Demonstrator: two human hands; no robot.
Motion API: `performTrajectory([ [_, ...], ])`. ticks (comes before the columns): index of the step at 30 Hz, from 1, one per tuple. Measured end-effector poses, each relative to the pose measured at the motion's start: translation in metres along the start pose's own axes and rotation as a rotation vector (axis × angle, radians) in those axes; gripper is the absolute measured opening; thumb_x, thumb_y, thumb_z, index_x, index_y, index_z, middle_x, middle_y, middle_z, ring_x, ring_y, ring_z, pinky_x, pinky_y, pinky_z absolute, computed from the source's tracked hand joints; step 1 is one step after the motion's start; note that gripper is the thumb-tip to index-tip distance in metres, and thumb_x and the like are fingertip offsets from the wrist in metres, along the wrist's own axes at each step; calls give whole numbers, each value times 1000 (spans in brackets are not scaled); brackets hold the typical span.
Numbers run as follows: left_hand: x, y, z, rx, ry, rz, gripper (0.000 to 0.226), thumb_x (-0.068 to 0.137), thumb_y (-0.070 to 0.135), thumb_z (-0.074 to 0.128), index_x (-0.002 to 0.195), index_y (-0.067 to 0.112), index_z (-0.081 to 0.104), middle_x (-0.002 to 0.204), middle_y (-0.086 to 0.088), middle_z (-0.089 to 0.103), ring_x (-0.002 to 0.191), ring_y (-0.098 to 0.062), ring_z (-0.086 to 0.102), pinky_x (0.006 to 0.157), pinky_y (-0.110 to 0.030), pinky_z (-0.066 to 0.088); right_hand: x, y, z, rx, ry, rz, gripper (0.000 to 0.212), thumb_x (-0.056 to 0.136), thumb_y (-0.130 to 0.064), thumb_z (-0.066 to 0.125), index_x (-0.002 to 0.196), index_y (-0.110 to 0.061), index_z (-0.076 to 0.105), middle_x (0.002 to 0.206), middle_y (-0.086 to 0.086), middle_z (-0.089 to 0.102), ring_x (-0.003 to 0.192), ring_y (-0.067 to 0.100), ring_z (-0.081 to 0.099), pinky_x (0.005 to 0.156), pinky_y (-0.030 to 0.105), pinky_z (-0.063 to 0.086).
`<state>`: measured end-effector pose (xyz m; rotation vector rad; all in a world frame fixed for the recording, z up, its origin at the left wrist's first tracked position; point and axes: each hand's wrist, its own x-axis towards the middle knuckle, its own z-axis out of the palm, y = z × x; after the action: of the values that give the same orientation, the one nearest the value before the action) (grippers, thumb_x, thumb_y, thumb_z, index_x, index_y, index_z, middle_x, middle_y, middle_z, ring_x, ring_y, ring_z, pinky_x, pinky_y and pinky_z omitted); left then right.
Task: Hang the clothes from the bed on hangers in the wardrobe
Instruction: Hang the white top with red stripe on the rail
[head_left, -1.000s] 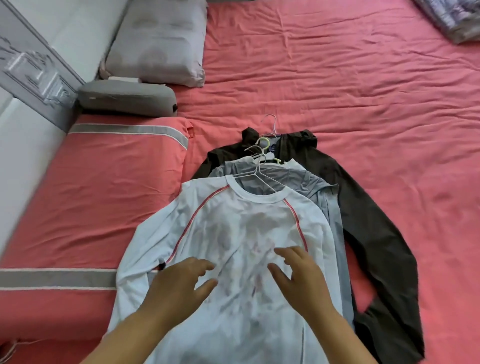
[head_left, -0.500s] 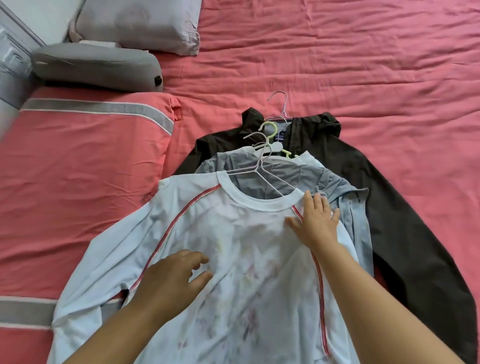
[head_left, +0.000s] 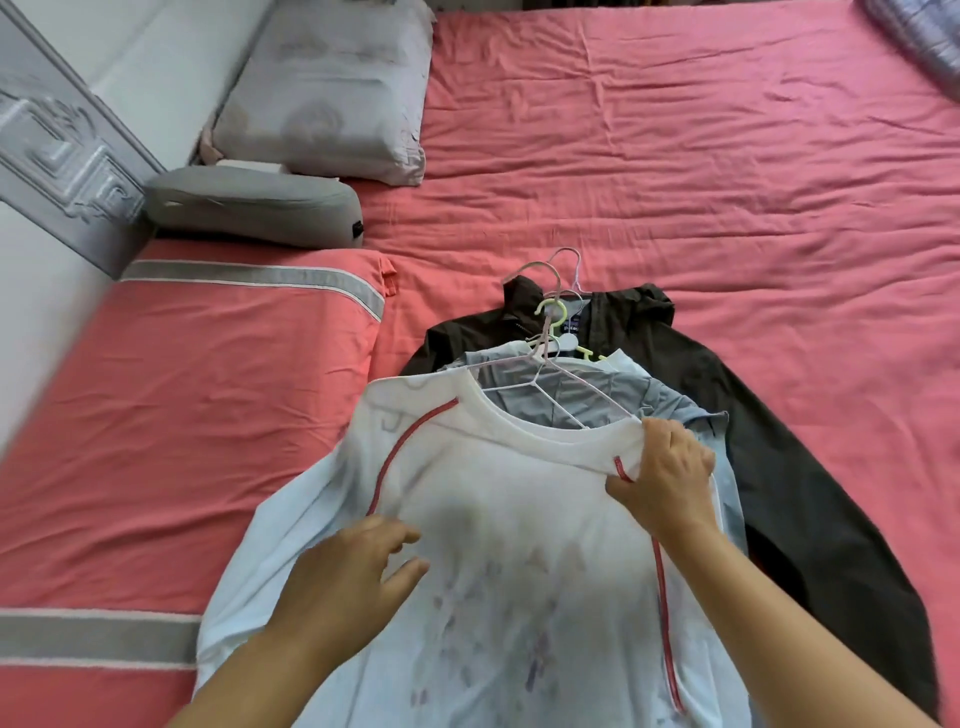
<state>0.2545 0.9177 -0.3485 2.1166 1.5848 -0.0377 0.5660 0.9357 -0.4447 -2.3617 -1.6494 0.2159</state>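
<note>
1. Closest to me, the left hand (head_left: 353, 571) hovers over the chest of the white shirt (head_left: 519, 545), fingers loosely spread and holding nothing; I can't tell whether the palm touches the cloth.
2. The right hand (head_left: 670, 478) is further up, thumb and fingers pinching the shirt's right shoulder right at the collar, where the red piping (head_left: 662, 613) ends.
3. The shirt itself: white with pale blue sleeves, red piping running from the collar down both sides, and a faded, smudgy print on the chest. I can't read anything in that print.
4. It lies on top of a pile of clothes on the bed (head_left: 727, 182), near its front edge, with a white hanger (head_left: 561, 389) showing in the neck opening.
5. Under it, a grey-blue garment (head_left: 623, 395) peeks out at the neck and along the right side.
6. At the bottom, a dark brown jacket (head_left: 805, 493) spreads out to the right, sleeve trailing towards me.
7. There's a small label at the jacket's neck (head_left: 571, 326): a few white letters, too small and partly hidden for me to read.
8. A pale green hanger (head_left: 558, 314) and a pink wire hanger (head_left: 566, 265) stack up at the collars.
9. Left, a salmon pillow with grey stripe (head_left: 208, 389).
10. Beyond, a grey cushion (head_left: 254, 208), then a pale pillow (head_left: 332, 93) by the headboard (head_left: 62, 150).
</note>
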Motion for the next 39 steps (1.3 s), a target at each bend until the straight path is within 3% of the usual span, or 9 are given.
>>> performTrajectory([
  [5,-31,-11,-36,-16,194,99,55,80,54,51,127,25,55,131,7,51,120,-11,45,95,-21,39,-49,-36,-67,55,243,-145,64,44,-32,66,101,-10,45,88,12,57,84,33,53,71,32,20],
  [11,-93,-16,-121,-27,671,294,69,89,57,35,142,13,30,149,-16,29,139,-31,19,114,-32,6,-118,-104,-168,103,385,-309,65,45,-33,65,103,-14,41,89,10,55,88,23,41,78,34,27],
  [16,-160,-33,-199,28,780,361,62,91,56,33,133,13,44,131,-10,54,125,-27,43,105,-48,26,-184,-180,-240,97,473,-395,70,43,-31,71,104,-14,42,90,10,56,85,28,48,77,37,35],
  [18,-192,-43,-225,-23,797,416,53,93,54,32,119,14,57,104,-5,67,96,-27,61,85,-39,45,-206,-209,-263,105,498,-426,76,40,-26,80,106,-14,43,92,10,56,88,26,45,77,37,36],
  [22,-259,-73,-264,-80,946,362,28,93,43,37,95,26,59,70,1,66,60,-28,63,55,-28,47,-245,-263,-299,67,489,-533,72,45,-35,75,107,-16,43,92,7,56,86,29,51,75,40,40],
  [26,-321,-104,-296,-24,1103,281,40,94,41,36,90,16,66,73,0,69,60,-29,65,54,-30,50,-272,-325,-328,192,394,-700,60,68,-63,52,109,-20,48,93,-5,57,90,20,52,79,34,35],
  [29,-368,-120,-312,7,1207,226,40,93,41,38,91,15,68,79,2,71,66,-25,67,57,-32,53,-285,-366,-349,362,382,-837,36,87,-49,38,90,-17,55,72,-11,53,69,13,51,64,28,35],
  [33,-437,-141,-327,-7,1325,179,38,93,42,43,94,14,69,81,6,69,70,-8,61,63,-22,48,-303,-417,-374,568,444,-913,31,86,-42,45,80,-20,65,62,-11,60,54,9,54,51,29,43],
  [39,-536,-158,-314,175,1451,-218,37,93,43,41,87,15,65,71,4,64,67,-15,57,58,-23,43,-336,-478,-383,771,421,-1058,38,82,-49,43,79,-21,68,62,-5,64,57,17,58,55,31,46],
])
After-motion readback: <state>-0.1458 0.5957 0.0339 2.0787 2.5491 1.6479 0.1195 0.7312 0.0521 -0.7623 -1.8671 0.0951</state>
